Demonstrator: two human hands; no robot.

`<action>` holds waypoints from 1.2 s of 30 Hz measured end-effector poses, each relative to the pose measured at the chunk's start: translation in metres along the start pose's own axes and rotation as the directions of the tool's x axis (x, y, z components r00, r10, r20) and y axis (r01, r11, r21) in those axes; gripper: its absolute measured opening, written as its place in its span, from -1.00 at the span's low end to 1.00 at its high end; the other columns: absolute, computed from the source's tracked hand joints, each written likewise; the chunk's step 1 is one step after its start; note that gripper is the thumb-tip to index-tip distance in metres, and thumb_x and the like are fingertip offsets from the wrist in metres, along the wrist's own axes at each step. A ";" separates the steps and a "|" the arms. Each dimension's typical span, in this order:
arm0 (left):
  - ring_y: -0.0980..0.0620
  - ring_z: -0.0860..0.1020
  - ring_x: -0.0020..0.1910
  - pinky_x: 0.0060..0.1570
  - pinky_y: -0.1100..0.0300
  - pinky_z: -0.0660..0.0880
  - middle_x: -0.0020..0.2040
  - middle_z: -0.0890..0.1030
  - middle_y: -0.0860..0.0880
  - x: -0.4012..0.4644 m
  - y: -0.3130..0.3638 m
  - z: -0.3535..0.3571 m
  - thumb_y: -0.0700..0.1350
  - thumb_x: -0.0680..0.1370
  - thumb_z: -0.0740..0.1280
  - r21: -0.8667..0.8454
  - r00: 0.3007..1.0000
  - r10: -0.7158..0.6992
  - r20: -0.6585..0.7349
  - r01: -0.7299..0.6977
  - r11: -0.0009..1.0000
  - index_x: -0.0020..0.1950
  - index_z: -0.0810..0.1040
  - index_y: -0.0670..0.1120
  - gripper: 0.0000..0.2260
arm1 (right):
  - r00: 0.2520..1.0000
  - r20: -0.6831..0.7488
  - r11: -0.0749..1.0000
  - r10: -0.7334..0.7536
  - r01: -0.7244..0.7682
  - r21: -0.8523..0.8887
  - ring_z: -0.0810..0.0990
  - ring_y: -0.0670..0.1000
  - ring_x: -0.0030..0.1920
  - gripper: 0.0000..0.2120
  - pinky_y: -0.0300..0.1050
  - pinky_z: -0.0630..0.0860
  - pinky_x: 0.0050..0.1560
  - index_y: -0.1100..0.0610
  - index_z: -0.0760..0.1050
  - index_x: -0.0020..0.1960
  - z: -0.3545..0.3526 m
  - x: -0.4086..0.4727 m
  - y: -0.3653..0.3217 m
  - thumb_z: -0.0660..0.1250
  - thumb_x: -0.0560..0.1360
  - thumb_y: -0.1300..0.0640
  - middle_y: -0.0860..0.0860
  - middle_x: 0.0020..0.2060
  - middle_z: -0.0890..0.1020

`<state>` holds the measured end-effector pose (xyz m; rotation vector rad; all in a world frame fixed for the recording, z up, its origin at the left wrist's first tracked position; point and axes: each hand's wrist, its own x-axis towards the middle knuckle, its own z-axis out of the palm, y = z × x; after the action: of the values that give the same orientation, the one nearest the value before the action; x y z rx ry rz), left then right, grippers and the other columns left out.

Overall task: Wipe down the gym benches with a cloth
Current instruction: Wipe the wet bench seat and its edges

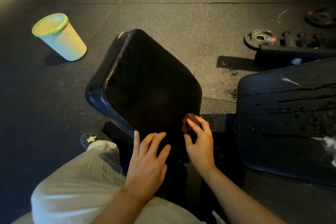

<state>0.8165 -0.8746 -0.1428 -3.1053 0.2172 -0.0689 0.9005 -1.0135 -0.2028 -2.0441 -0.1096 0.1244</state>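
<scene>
Here is the dark reddish cloth (188, 123), bunched up at the near right corner of the black padded seat (145, 85), right on the pad's edge. The right hand (199, 143) is on it, fingers bent over the crumpled fabric with the thumb below, so it looks like a light pinch on the cloth, though the dim light hides most of the cloth under the fingers. The left hand (148, 158) lies just beside it at the near edge of the same pad, fingers spread and fairly straight, fingertips touching the black vinyl, nothing held. The seat pad sits tilted across the view, its stitched edge catching the light on the left side.

To the right, a second black bench pad (283, 114) shows wet streaks and droplets across its surface. Beyond it, weight plates (259, 38) lie on the speckled rubber floor (172, 20), next to a dark frame piece. Off to the left, well apart from the benches, stands a pale bucket with a yellow-green rim (60, 37). At the bottom, the person's light trouser leg (78, 183) and a dark clog with a yellow charm (91, 139) are in view.
</scene>
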 end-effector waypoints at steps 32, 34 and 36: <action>-0.15 0.31 0.34 0.46 -0.06 0.10 0.36 0.31 -0.17 -0.025 -0.016 -0.011 -0.10 0.45 0.22 -0.093 0.915 -0.214 -0.342 0.193 0.977 0.41 0.29 -0.20 -0.47 | 0.855 -0.015 0.843 -0.518 0.513 0.161 0.27 -0.05 0.44 -0.63 -0.07 0.27 0.44 0.00 0.40 0.40 0.024 0.006 -0.103 0.16 0.60 0.14 -0.07 0.46 0.33; -0.13 0.34 0.31 0.44 -0.02 0.17 0.36 0.33 -0.16 -0.023 -0.016 -0.008 -0.09 0.46 0.21 -0.075 0.945 -0.163 -0.284 0.147 0.986 0.41 0.31 -0.20 -0.48 | 0.836 -0.019 0.836 -0.548 0.548 0.033 0.32 0.00 0.38 -0.59 -0.15 0.30 0.39 0.05 0.43 0.38 0.028 -0.002 -0.075 0.26 0.55 0.25 0.00 0.44 0.35; -0.10 0.38 0.25 0.34 -0.01 0.33 0.35 0.38 -0.13 -0.022 -0.016 -0.006 -0.05 0.47 0.18 -0.039 0.980 -0.110 -0.163 0.104 0.994 0.39 0.38 -0.19 -0.50 | 0.901 -0.002 0.900 -0.434 0.433 -0.053 0.33 -0.01 0.35 -0.51 -0.22 0.28 0.38 0.04 0.45 0.37 0.030 -0.016 -0.031 0.36 0.49 0.33 -0.02 0.43 0.35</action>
<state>0.7967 -0.8562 -0.1370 -3.1406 0.0546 -0.3295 0.8799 -0.9747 -0.1880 -2.0209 -0.5618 -0.1745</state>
